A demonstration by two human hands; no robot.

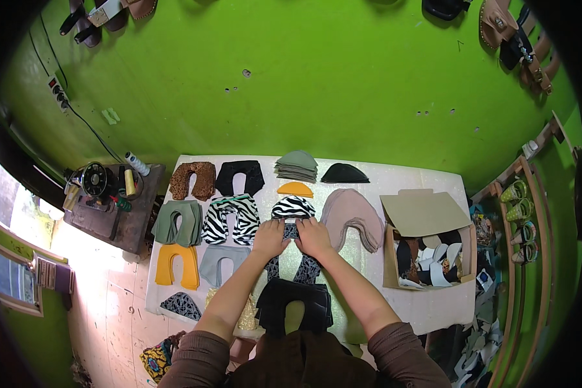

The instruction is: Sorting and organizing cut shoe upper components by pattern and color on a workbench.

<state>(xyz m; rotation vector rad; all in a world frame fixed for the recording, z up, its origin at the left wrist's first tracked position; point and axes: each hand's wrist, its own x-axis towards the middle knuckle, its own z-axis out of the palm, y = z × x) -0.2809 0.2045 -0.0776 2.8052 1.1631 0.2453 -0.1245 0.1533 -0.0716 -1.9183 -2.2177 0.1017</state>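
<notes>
A stack of dark grey patterned U-shaped pieces (308, 269) lies at the middle of the table. My left hand (271, 239) and my right hand (312, 238) are side by side at its curved top, fingers closed on it, with a strip of the pattern showing between them. Just beyond my fingertips sit zebra-print half-round pieces (293, 207). Black U-shaped pieces (293, 292) lie nearest me, covering the lower ends of the patterned stack. Zebra-print U-shaped pieces (247, 221) lie left of my left hand, and beige U-shaped pieces (348, 210) are beyond my right hand.
Other cut stacks fill the table's left, among them yellow U-shaped pieces (166, 266) and green ones (174, 223). A cardboard box (390, 258) of scraps stands at the right. Left of the table is a sewing machine (96, 178); a wooden shoe rack (512, 258) stands at the right wall.
</notes>
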